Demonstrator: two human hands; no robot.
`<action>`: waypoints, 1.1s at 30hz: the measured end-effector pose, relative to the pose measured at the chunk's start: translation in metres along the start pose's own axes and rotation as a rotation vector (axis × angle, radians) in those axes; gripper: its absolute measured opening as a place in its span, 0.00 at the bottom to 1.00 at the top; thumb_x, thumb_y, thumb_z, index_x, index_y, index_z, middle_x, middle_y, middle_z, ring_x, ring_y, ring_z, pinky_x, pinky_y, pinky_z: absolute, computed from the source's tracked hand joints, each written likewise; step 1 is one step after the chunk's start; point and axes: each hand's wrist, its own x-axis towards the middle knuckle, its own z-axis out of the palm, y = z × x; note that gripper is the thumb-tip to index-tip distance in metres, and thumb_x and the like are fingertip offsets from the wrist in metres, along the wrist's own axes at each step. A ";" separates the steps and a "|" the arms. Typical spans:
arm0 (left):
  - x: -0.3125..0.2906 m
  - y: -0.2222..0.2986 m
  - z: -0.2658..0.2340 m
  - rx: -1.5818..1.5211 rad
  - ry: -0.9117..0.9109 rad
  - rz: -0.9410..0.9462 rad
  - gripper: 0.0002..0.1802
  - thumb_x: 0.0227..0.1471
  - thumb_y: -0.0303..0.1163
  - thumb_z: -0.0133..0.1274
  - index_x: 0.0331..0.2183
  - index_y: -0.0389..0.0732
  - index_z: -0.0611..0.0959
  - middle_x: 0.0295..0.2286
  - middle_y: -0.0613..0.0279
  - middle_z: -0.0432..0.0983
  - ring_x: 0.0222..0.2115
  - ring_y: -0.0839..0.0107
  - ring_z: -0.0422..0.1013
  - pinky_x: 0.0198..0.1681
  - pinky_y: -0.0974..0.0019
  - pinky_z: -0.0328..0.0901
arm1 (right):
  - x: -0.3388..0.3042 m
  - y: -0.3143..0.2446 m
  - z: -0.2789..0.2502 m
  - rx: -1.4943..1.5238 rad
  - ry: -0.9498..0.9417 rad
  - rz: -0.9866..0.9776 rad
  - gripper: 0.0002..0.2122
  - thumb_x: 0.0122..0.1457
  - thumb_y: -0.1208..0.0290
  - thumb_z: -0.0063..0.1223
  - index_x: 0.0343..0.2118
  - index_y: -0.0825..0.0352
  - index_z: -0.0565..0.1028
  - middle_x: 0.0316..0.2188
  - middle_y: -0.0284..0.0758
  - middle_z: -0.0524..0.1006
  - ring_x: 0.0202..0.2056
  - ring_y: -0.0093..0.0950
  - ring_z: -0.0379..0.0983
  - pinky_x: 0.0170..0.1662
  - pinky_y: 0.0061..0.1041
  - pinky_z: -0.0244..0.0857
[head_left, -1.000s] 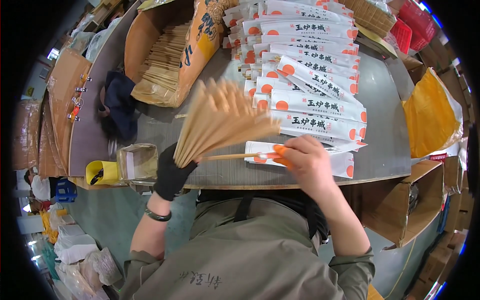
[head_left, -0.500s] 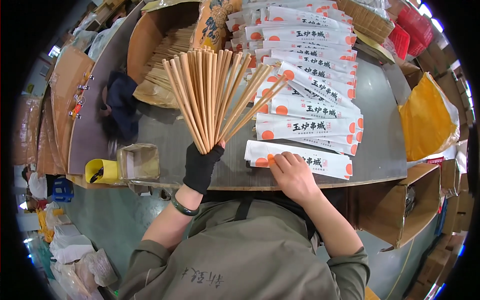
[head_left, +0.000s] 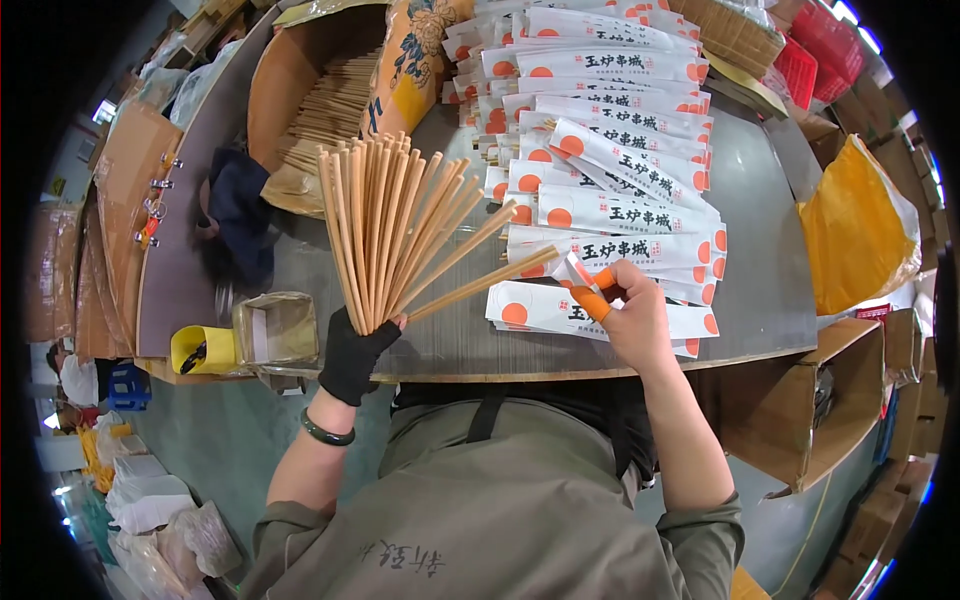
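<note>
Shifted left since the earlier frame, the gloved left hand (head_left: 358, 350) grips fanned chopsticks (head_left: 370, 270) over the near side of the surface (head_left: 450, 350), one pair (head_left: 490, 281) angled right toward a sleeve (head_left: 573, 269) pinched in the right hand (head_left: 634, 315). Sleeving appears under way; the next move likely needs mouth and tips aligned.

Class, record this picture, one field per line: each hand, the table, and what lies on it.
Left hand: in a black fabric glove, gripping a fan of slim tan wooden sticks
Right hand: wearing orange finger covers, holding white paper near the stick tips
Table: grey wood-grain top
Centre to right: rows of long white paper sleeves with orange discs
Far left: open brown container with floral side, holding more sticks
</note>
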 end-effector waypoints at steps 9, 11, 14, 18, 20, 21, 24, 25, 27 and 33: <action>0.010 0.005 -0.024 0.353 0.056 0.349 0.22 0.43 0.32 0.66 0.40 0.31 0.80 0.33 0.52 0.81 0.34 0.65 0.77 0.39 0.64 0.70 | -0.004 -0.008 -0.010 -0.219 -0.098 -0.136 0.07 0.51 0.76 0.65 0.27 0.73 0.78 0.23 0.29 0.70 0.23 0.18 0.64 0.28 0.20 0.60; 0.011 0.006 -0.023 0.357 0.081 0.344 0.22 0.43 0.32 0.67 0.40 0.32 0.80 0.33 0.52 0.81 0.34 0.64 0.77 0.39 0.64 0.70 | -0.005 -0.009 -0.009 -0.227 -0.066 -0.169 0.07 0.51 0.76 0.64 0.27 0.73 0.77 0.23 0.30 0.71 0.23 0.19 0.64 0.27 0.21 0.60; 0.011 0.009 -0.020 0.323 0.095 0.322 0.23 0.43 0.33 0.67 0.40 0.32 0.80 0.34 0.51 0.81 0.34 0.62 0.77 0.39 0.63 0.70 | -0.006 -0.014 -0.011 -0.126 -0.063 -0.008 0.06 0.51 0.76 0.64 0.27 0.73 0.77 0.22 0.32 0.70 0.22 0.19 0.64 0.27 0.21 0.60; 0.013 0.006 -0.024 0.282 0.040 0.346 0.23 0.43 0.33 0.67 0.40 0.32 0.80 0.34 0.51 0.81 0.34 0.63 0.77 0.39 0.64 0.70 | -0.005 -0.013 -0.012 -0.154 -0.071 -0.009 0.07 0.49 0.76 0.65 0.27 0.73 0.77 0.22 0.33 0.71 0.23 0.24 0.66 0.27 0.23 0.61; 0.015 0.014 -0.023 0.334 -0.006 0.359 0.22 0.43 0.32 0.66 0.40 0.32 0.80 0.34 0.53 0.81 0.34 0.65 0.77 0.39 0.64 0.70 | -0.003 -0.004 -0.015 -0.416 -0.113 -0.478 0.08 0.47 0.75 0.66 0.27 0.70 0.78 0.22 0.32 0.72 0.25 0.29 0.68 0.29 0.27 0.63; 0.017 0.017 -0.022 0.385 -0.051 0.371 0.21 0.44 0.32 0.65 0.40 0.32 0.80 0.34 0.54 0.81 0.34 0.67 0.77 0.39 0.64 0.70 | -0.001 -0.003 -0.010 -0.417 -0.111 -0.477 0.08 0.47 0.75 0.66 0.27 0.70 0.78 0.22 0.32 0.72 0.25 0.29 0.68 0.29 0.27 0.63; 0.019 0.025 0.026 -0.019 -0.102 0.223 0.16 0.46 0.30 0.62 0.38 0.34 0.81 0.31 0.59 0.80 0.35 0.69 0.77 0.39 0.65 0.69 | 0.004 -0.018 0.025 -0.470 0.078 -0.858 0.08 0.41 0.76 0.63 0.28 0.64 0.79 0.26 0.29 0.74 0.30 0.32 0.71 0.33 0.31 0.66; 0.013 0.035 0.052 -0.264 -0.125 0.242 0.10 0.49 0.29 0.59 0.35 0.36 0.81 0.29 0.62 0.78 0.35 0.71 0.76 0.39 0.65 0.69 | 0.002 -0.025 0.035 -0.627 -0.090 -0.838 0.08 0.41 0.74 0.61 0.29 0.64 0.80 0.28 0.29 0.75 0.33 0.31 0.71 0.37 0.31 0.65; 0.017 0.040 0.088 -0.520 -0.084 0.160 0.06 0.51 0.27 0.57 0.33 0.36 0.81 0.28 0.64 0.77 0.31 0.75 0.72 0.37 0.68 0.68 | 0.010 -0.031 0.049 -0.718 -0.116 -0.873 0.10 0.45 0.71 0.60 0.33 0.64 0.79 0.31 0.32 0.74 0.36 0.32 0.70 0.40 0.31 0.64; 0.029 0.026 0.061 -0.159 0.130 0.175 0.12 0.51 0.30 0.60 0.38 0.33 0.82 0.30 0.62 0.79 0.30 0.75 0.74 0.34 0.69 0.68 | -0.013 0.004 0.026 -0.858 -0.234 -0.715 0.14 0.51 0.71 0.57 0.41 0.71 0.74 0.32 0.34 0.70 0.36 0.33 0.68 0.40 0.33 0.64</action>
